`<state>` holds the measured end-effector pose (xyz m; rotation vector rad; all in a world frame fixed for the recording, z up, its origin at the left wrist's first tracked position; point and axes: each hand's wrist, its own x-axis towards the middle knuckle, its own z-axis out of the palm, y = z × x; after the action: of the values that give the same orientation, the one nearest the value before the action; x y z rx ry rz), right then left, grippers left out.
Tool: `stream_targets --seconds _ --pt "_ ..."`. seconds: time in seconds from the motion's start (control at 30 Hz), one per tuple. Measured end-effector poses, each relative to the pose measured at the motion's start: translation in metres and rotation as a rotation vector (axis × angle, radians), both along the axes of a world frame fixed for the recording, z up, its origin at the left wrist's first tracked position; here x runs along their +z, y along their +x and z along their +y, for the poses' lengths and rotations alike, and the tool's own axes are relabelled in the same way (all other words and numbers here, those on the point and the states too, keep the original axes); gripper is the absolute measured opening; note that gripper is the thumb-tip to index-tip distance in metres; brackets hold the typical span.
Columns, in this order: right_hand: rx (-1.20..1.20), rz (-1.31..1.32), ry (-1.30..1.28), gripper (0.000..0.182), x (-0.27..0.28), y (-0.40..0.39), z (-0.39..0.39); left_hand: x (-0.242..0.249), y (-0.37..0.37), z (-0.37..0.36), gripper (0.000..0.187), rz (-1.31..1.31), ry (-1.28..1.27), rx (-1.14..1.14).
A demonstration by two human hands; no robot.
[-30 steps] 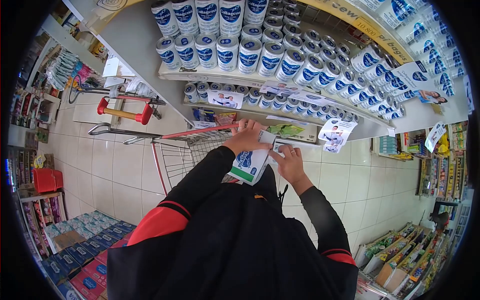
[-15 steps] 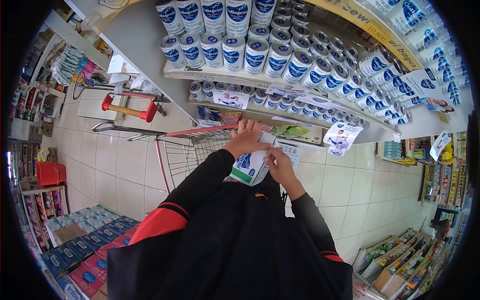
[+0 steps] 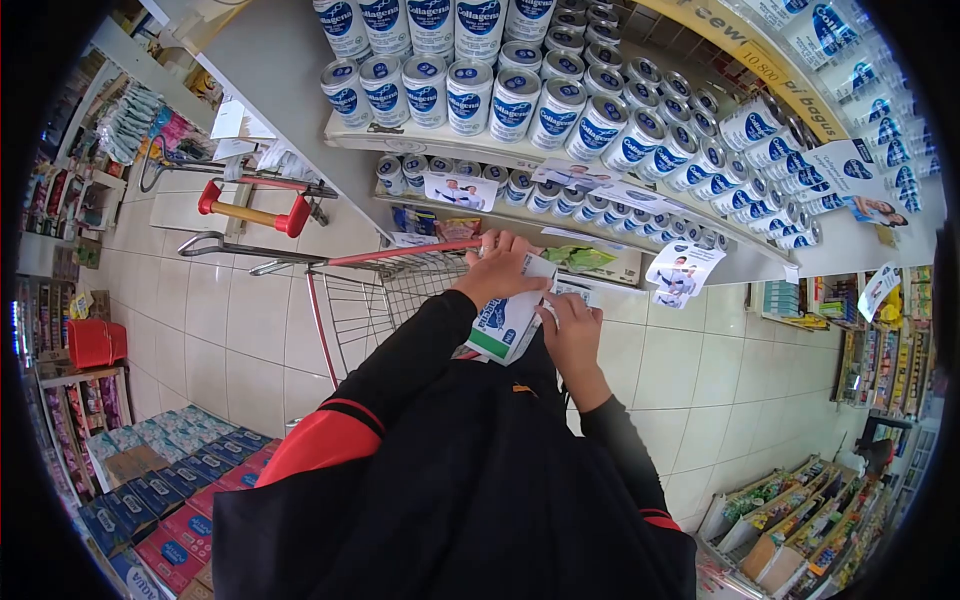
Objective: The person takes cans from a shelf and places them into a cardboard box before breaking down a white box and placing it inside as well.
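Note:
A white carton (image 3: pixel 508 318) with blue print and a green band is in front of my body, beside the wire shopping cart (image 3: pixel 365 300). My left hand (image 3: pixel 500 268) lies over the carton's upper end, its fingers wrapped over the edge. At the carton's right side is my right hand (image 3: pixel 573 332), with fingers bent and the fingertips against the upper right edge. The carton's underside is hidden.
Shelves of white and blue cans (image 3: pixel 468 98) rise ahead, with paper signs (image 3: pixel 684 270) hanging from their edges. A red basket (image 3: pixel 97 343) is at the left, stacked cartons (image 3: pixel 170 535) lie lower left, and divided bins (image 3: pixel 800 530) lower right.
My right hand has moved slightly right and its fingers have shifted along the carton's edge. The carton has tilted a little and sits slightly higher. My left hand is a bit higher.

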<state>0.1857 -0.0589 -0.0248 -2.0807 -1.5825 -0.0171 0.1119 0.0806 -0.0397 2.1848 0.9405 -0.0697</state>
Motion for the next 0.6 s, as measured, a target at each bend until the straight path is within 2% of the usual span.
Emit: stream_targets --seconds 0.03,0.13,0.27,0.33,0.43,0.6 --pt "-0.065 -0.065 0.036 0.011 0.001 -0.005 0.000 -0.002 0.000 -0.001 0.069 -0.002 0.000 0.000" --pt "-0.065 -0.195 -0.024 0.014 -0.001 -0.011 -0.002 -0.003 0.003 -0.001 0.068 -0.019 0.009 0.011" --pt "-0.103 -0.243 -0.105 0.011 -0.006 -0.013 -0.003 -0.001 0.007 -0.005 0.069 -0.011 -0.010 0.011" --pt "-0.142 -0.285 -0.323 0.013 -0.003 -0.012 -0.001 0.000 0.009 -0.008 0.069 -0.012 -0.014 0.005" --pt "-0.233 -0.226 -0.250 0.018 0.003 -0.013 -0.001 0.001 0.010 -0.010 0.070 -0.008 -0.008 -0.004" --pt "-0.200 -0.196 -0.250 0.023 -0.003 -0.014 -0.010 0.001 0.008 -0.008 0.071 -0.001 -0.032 0.002"
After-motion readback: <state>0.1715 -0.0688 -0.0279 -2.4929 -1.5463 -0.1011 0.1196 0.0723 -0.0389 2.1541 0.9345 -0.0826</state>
